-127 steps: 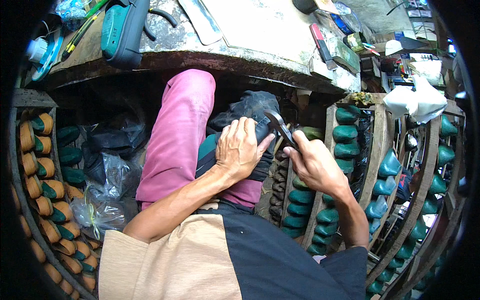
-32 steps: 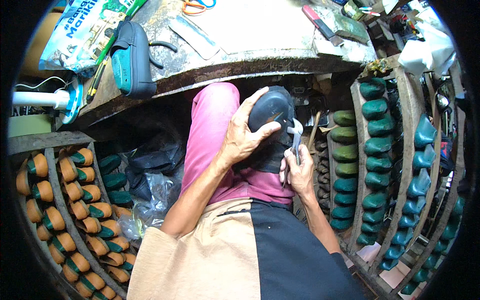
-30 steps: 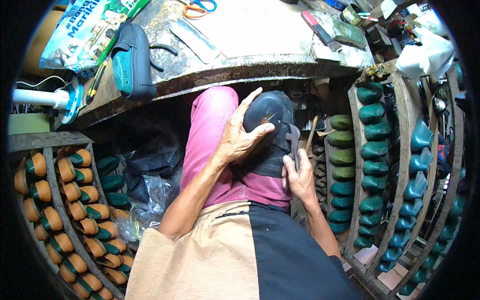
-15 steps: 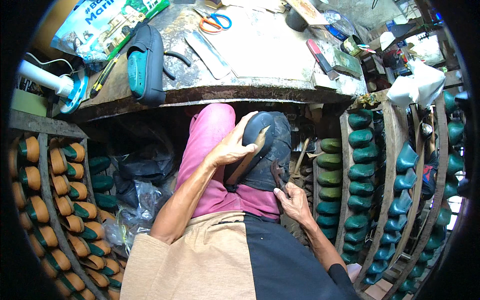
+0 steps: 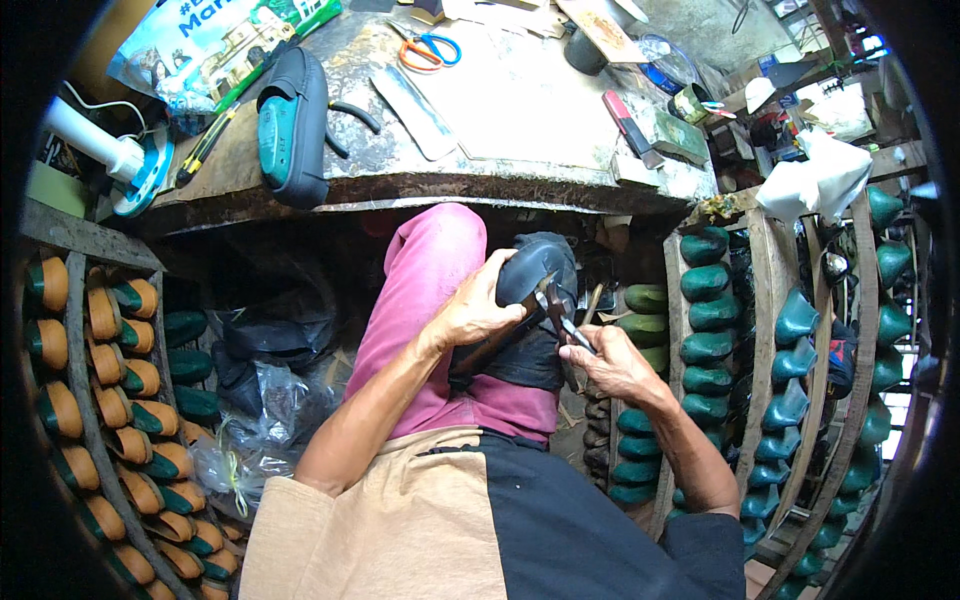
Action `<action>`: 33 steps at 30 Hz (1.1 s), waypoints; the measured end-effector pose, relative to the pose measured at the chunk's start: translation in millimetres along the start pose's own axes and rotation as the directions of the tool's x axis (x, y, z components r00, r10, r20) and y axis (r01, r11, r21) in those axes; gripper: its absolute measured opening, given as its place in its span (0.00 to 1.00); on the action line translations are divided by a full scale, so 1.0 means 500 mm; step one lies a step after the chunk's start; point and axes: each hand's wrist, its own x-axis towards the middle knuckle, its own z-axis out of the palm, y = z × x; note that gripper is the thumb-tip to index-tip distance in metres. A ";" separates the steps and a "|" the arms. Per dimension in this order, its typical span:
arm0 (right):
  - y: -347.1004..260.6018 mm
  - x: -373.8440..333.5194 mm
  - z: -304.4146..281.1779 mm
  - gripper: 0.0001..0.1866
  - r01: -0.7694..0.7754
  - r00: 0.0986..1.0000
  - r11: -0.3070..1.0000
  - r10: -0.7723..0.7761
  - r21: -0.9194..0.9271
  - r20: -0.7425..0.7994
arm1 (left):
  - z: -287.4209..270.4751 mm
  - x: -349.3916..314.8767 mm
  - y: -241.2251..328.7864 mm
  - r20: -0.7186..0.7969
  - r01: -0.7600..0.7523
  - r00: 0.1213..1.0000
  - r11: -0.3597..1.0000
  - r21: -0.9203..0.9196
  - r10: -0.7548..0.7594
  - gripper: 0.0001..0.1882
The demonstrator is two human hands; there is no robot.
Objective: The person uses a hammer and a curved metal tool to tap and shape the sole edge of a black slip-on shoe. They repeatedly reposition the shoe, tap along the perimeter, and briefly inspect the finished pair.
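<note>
Above my right thigh, my left hand (image 5: pixel 480 312) grips a dark shoe (image 5: pixel 522 272), its fingers curled over the side and the thumb along the edge. The shoe's rounded end points away from me, and part of its underside is turned out of sight. My right hand (image 5: pixel 617 365) is closed round the handles of metal pincers (image 5: pixel 560 312). Their jaws meet the shoe's edge near my left thumb; whether they pinch the material is too small to tell. A dark cloth (image 5: pixel 545 375) covers my right thigh under the shoe.
Ahead stands a worn workbench (image 5: pixel 510 130) carrying a dark loafer (image 5: pixel 297 130), orange-and-blue scissors (image 5: pixel 428 50), a red-handled knife (image 5: pixel 632 130) and a yellow-black cutter (image 5: pixel 205 148). Racks of tan shoes (image 5: pixel 75 410) flank my left; green shoe lasts (image 5: pixel 706 315) fill racks at right. Plastic bags (image 5: pixel 270 410) lie left.
My right hand has moved up and inward, bringing the pincers from beside my thigh to the shoe's edge. The shoe has turned slightly in my left hand, hiding its light-coloured underside.
</note>
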 end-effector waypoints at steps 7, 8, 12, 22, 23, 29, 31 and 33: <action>-0.023 -0.014 0.033 0.23 0.173 0.978 0.983 -0.179 -0.056 -0.111 | -0.001 -0.027 0.013 -0.005 0.004 1.000 0.986 -0.168 -0.005 0.42; -0.016 -0.016 0.054 0.23 0.180 0.971 0.983 -0.185 -0.046 -0.152 | -0.003 -0.028 0.011 0.009 -0.001 1.000 0.981 -0.195 0.003 0.42; 0.015 -0.012 0.117 0.20 0.355 0.891 0.935 -0.335 0.011 -0.307 | -0.005 -0.028 0.008 -0.011 0.038 0.999 0.973 -0.230 -0.042 0.38; 0.071 0.049 0.172 0.19 0.495 0.817 0.865 -0.432 0.079 -0.383 | -0.013 -0.001 0.020 0.034 0.172 0.985 0.967 -0.190 -0.168 0.30; 0.076 0.053 0.176 0.19 0.512 0.807 0.855 -0.446 0.082 -0.387 | -0.016 0.001 0.023 0.043 0.173 0.985 0.967 -0.187 -0.167 0.29; 0.090 0.072 0.189 0.18 0.574 0.779 0.802 -0.475 0.162 -0.409 | -0.017 0.003 0.052 0.069 0.104 0.993 0.972 -0.212 -0.092 0.24; 0.093 0.075 0.190 0.16 0.591 0.767 0.790 -0.487 0.164 -0.417 | -0.016 0.002 0.062 0.054 0.108 0.994 0.975 -0.195 -0.099 0.23; 0.096 0.076 0.194 0.15 0.607 0.754 0.778 -0.499 0.161 -0.428 | -0.013 0.001 0.068 0.049 0.148 0.989 0.963 -0.224 -0.141 0.24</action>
